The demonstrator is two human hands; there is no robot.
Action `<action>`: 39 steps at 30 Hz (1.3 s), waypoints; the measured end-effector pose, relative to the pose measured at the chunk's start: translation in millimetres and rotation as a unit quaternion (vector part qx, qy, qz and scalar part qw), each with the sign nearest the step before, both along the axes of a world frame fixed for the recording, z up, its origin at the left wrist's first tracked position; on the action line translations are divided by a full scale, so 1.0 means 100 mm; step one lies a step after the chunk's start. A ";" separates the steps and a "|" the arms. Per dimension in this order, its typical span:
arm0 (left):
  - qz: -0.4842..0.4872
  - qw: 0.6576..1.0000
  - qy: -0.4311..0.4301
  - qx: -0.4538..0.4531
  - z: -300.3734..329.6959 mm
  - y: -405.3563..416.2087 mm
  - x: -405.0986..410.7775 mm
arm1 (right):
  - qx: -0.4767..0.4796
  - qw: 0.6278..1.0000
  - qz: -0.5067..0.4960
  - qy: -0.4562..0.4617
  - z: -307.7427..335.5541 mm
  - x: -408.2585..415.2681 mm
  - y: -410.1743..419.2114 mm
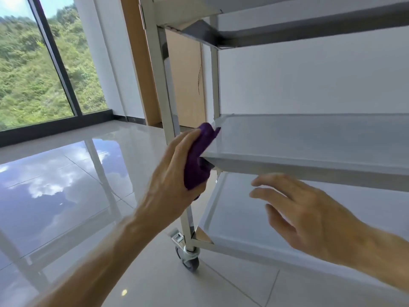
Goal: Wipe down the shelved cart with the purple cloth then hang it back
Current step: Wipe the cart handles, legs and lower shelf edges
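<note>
Gripping the purple cloth [197, 156] bunched in its fingers, the person's left hand [174, 171] presses it against the near left corner of the cart's middle shelf [309, 138], right beside the front upright post [164, 85]. The cloth wraps that corner, part above the shelf's rim and part hanging under it. The right hand [307, 213] hovers just below the middle shelf's front edge, over the bottom shelf [243, 220], fingers straight and spread, holding nothing; whether it touches the shelf edge I cannot tell. Under the post a grey caster wheel [188, 260] sits on the glossy tiled floor [66, 173]. Beyond the cart's left side stands a big window [33, 74] showing green hillside. No brand, label or writing shows anywhere on the cart or cloth.
</note>
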State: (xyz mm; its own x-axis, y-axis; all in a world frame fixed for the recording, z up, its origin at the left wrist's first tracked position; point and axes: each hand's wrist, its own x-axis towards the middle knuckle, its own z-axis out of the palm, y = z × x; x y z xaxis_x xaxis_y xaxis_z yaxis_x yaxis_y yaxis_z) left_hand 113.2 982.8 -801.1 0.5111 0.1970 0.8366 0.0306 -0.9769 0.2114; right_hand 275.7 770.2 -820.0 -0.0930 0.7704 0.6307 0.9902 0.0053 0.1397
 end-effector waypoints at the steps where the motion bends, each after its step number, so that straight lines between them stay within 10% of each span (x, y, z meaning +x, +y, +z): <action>1: 0.005 0.998 0.043 0.037 0.03 0.01 0.09 | 0.020 1.000 -0.002 -0.019 0.13 0.05 -0.09; 12: 0.034 0.984 0.121 0.124 0.09 -0.22 0.77 | -0.064 0.960 -0.269 -0.046 0.33 1.03 -0.95; 25: -0.042 0.981 0.151 0.115 0.11 -1.62 1.80 | -0.059 0.966 -0.188 0.170 0.47 1.14 -0.99; 39: -0.107 0.960 0.249 0.072 0.22 -1.36 1.64 | -0.083 0.944 -0.138 0.288 0.58 1.09 -0.99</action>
